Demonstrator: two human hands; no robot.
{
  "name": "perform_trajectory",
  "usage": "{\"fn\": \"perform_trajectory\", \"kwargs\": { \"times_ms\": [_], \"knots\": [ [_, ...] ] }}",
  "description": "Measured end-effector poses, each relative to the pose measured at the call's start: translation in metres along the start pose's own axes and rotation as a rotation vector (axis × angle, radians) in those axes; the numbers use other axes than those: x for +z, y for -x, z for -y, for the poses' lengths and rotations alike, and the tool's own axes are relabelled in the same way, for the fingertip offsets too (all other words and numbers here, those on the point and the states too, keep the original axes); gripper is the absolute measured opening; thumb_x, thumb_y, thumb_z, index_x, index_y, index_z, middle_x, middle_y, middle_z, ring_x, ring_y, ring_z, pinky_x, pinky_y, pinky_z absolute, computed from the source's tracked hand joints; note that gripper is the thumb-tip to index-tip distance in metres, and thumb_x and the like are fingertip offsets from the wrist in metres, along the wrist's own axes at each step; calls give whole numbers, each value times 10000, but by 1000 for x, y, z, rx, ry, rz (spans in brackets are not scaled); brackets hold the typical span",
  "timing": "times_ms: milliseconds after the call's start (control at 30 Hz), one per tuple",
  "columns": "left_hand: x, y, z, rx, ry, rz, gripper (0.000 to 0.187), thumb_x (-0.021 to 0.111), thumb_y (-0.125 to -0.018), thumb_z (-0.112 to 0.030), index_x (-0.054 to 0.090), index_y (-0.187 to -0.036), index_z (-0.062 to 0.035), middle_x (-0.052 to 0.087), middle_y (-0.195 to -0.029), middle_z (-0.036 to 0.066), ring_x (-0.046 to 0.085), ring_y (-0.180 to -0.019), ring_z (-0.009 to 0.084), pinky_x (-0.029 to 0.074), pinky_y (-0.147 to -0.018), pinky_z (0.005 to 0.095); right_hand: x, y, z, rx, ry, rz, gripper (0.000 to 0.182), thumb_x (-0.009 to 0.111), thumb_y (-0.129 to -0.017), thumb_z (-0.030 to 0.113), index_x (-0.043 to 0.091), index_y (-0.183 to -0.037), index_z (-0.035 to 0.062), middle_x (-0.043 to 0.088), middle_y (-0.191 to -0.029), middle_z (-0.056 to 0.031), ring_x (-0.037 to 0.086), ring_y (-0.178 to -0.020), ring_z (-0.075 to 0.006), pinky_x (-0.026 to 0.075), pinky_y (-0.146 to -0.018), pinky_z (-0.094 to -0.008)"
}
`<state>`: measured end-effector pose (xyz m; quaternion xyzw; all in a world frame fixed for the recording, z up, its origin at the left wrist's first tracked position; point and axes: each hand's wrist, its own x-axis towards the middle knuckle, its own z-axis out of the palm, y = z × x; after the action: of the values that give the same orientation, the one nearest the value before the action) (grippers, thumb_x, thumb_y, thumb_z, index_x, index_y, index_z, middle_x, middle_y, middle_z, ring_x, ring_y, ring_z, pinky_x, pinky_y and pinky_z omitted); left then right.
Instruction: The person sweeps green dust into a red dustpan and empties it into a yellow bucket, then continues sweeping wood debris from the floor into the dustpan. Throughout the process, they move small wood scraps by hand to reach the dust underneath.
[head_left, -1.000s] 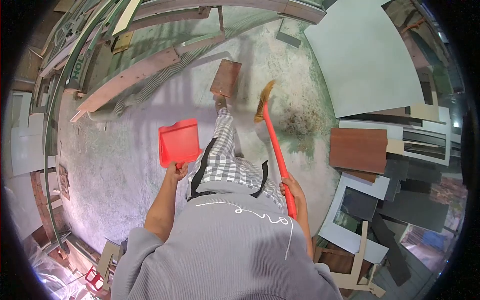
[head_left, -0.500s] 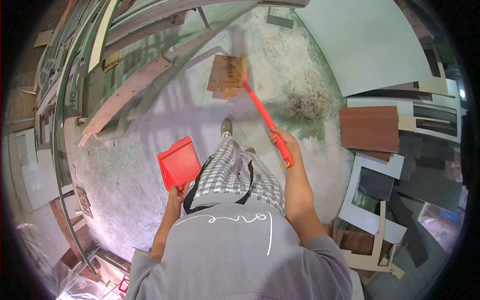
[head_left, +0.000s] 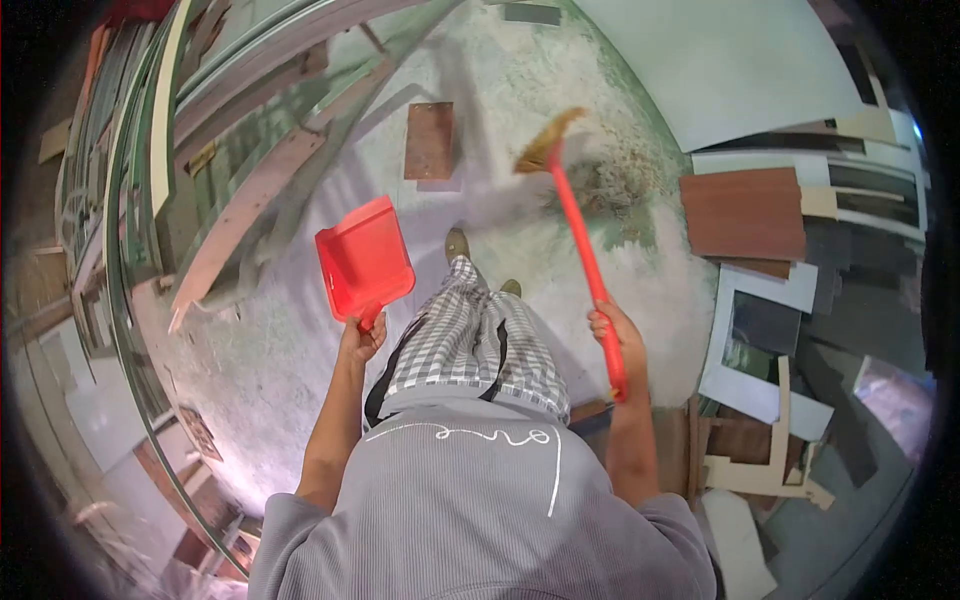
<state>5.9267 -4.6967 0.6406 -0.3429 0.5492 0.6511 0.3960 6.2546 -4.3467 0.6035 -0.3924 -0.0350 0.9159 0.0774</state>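
Note:
My left hand (head_left: pixel 364 336) is closed on the handle of a red dustpan (head_left: pixel 366 258), which hangs over the floor left of my legs with its tray facing up. Wrapped round the red handle of a broom (head_left: pixel 583 235) is my right hand (head_left: pixel 618 330). The broom's yellow bristles (head_left: pixel 547 142) are above the floor, just left of a pile of brown debris (head_left: pixel 608 183). A brown board (head_left: pixel 429 141) lies on the floor ahead of my feet.
Long boards and metal rails (head_left: pixel 245 215) run along the left. At the right are a reddish-brown panel (head_left: pixel 742 213), a white frame (head_left: pixel 715 380) and dark sheets. A large pale sheet (head_left: pixel 730 75) stands at the upper right. A small grey piece (head_left: pixel 532 14) lies far ahead.
The broom has moved right, away from the brown board and towards the debris, and my right hand has shifted right and back. The dustpan has moved forward and turned more upright.

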Motion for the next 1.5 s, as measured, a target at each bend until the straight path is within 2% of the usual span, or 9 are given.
{"fn": "perform_trajectory", "kwargs": {
  "times_ms": [133, 467, 600, 733, 800, 933, 1000, 1200, 1500],
  "knots": [
    [29, -14, -20, -105, -126, 19, 293, 386, -779, -257, 498, -918, -25, 577, -854, 118, 572, -740, 182, 458, -623, 303, 45, -98, 5, -19, 76, 377, 435, 445, -795, 76, 285, -1194, 146, 369, -583, 11, 345, -429, -40, 297, -346, -155],
    [70, -16, -48, -149, -333, 121, 345, 401, -763, -182, 445, -1082, -58, 509, -1061, 40, 528, -862, 120, 443, -682, 234, 128, -315, 76, -36, -40, 278, 236, 523, -748, 106, 420, -941, 19, 418, -578, -19, 392, -437, -56, 359, -395, -162],
    [63, -29, -57, -170, -340, 42, 327, 418, -760, -222, 473, -1044, -71, 557, -962, 27, 553, -773, 129, 455, -625, 245, 75, -277, 94, -234, 35, 50, 118, 528, -752, 125, 462, -692, 47, 441, -556, -8, 412, -431, -67, 307, -381, -161],
    [55, -51, -67, -149, -276, 100, 360, 373, -763, -252, 457, -1012, -7, 566, -888, 134, 556, -781, 193, 445, -671, 301, 33, -209, 93, -492, 230, -204, 140, 515, -769, 151, 475, -680, 51, 421, -533, 13, 410, -453, -46, 281, -381, -156],
    [50, -60, -72, -152, -282, 62, 359, 366, -754, -245, 460, -1003, -3, 569, -869, 141, 558, -756, 205, 445, -665, 307, -23, -217, 96, -278, -41, 32, 100, 509, -773, 124, 478, -768, 29, 423, -564, 2, 409, -459, -49, 303, -397, -141],
    [46, -65, -76, -155, -233, 80, 353, 365, -744, -229, 461, -997, -2, 567, -863, 146, 557, -728, 214, 447, -656, 314, 8, -138, 86, -344, -133, -164, 160, 552, -742, 181, 446, -810, 82, 403, -533, 20, 372, -404, -53, 291, -364, -151],
    [41, -71, -81, -178, -265, 78, 344, 366, -737, -221, 463, -981, 0, 567, -839, 147, 554, -718, 214, 451, -644, 318, 1, -113, 70, -315, -77, -201, 301, 536, -752, 165, 387, -1010, 118, 406, -567, 8, 373, -413, -45, 295, -358, -148],
    [45, -91, -101, -190, -399, 137, 331, 371, -753, -269, 482, -943, -22, 576, -768, 116, 556, -673, 194, 451, -605, 305, 21, -51, 3, -59, 111, -171, 515, 495, -756, 114, 269, -1198, 250, 407, -593, -14, 373, -418, -49, 333, -353, -172],
    [69, -107, -127, -135, -457, 178, 301, 383, -772, -289, 521, -894, -52, 579, -748, 63, 555, -680, 156, 435, -580, 266, -18, -72, -98, 233, 589, 15, 506, 489, -740, 120, 275, -1192, 198, 411, -559, -3, 402, -403, -81, 360, -354, -220]
  ]
}}
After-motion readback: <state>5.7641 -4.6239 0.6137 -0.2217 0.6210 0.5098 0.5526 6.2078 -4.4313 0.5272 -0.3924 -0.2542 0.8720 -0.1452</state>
